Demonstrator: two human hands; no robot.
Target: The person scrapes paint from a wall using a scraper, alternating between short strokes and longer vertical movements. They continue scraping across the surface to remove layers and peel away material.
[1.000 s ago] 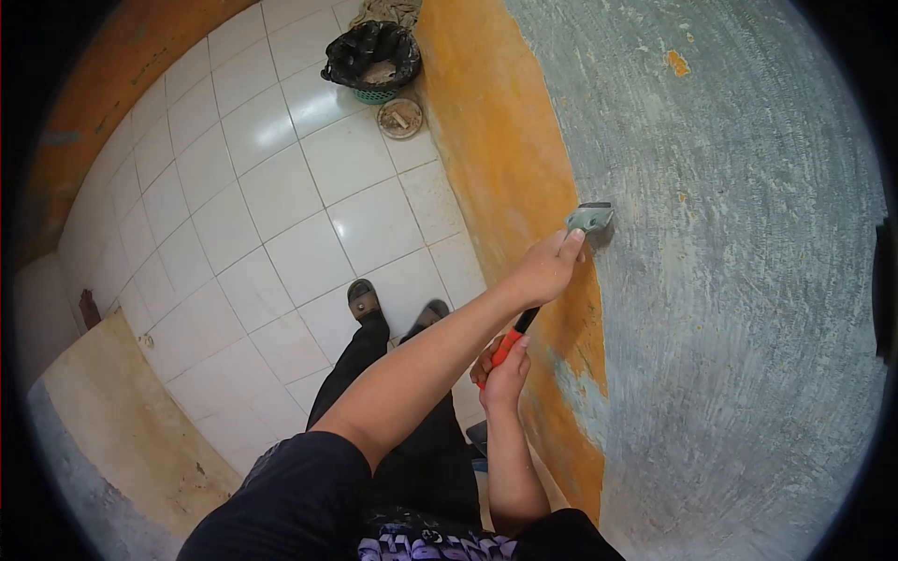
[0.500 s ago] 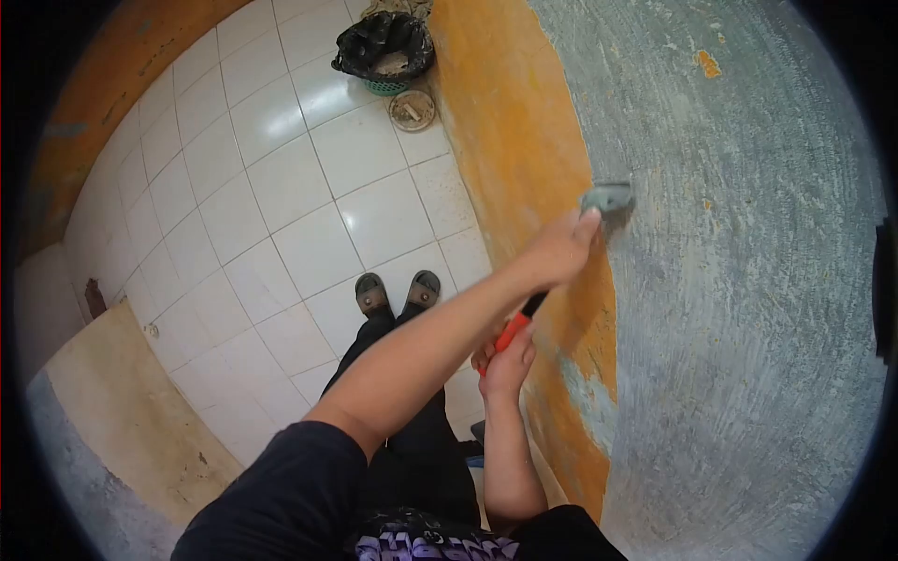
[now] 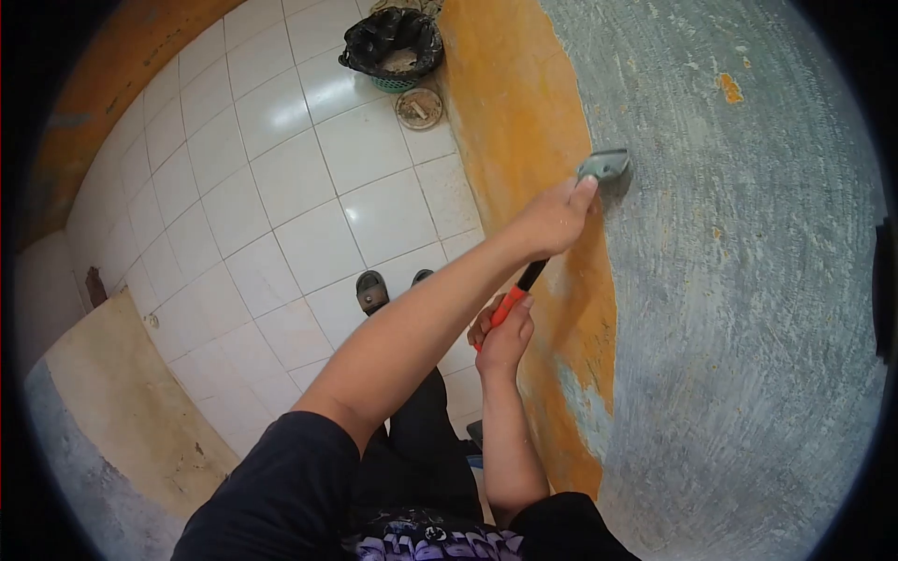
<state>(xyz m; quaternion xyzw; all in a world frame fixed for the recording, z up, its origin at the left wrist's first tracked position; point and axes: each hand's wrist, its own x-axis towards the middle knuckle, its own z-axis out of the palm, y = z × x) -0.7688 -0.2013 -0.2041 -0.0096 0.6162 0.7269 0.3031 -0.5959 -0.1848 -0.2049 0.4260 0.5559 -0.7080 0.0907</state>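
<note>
Both hands hold a long-handled scraper (image 3: 606,165) with a grey-green head, a dark shaft and a red grip. My left hand (image 3: 558,217) is closed round it just below the head, thumb pointing up along it. Lower down, my right hand (image 3: 503,335) wraps the red grip near its end. The head's blade edge lies against the wall (image 3: 711,280), on grey, scratched plaster close to the border with the orange paint (image 3: 524,122). My left hand hides part of the shaft.
A green basket lined with a black bag (image 3: 391,47) stands by the wall's foot, holding some debris. Beside it lies a round lid-like dish (image 3: 418,109) with a small piece on it. White tiles (image 3: 309,234) cover the floor. A low wall (image 3: 131,393) is at left.
The scraper head and both hands have moved up and slightly left along the wall. The grip of both hands is the same. The view has shifted slightly.
</note>
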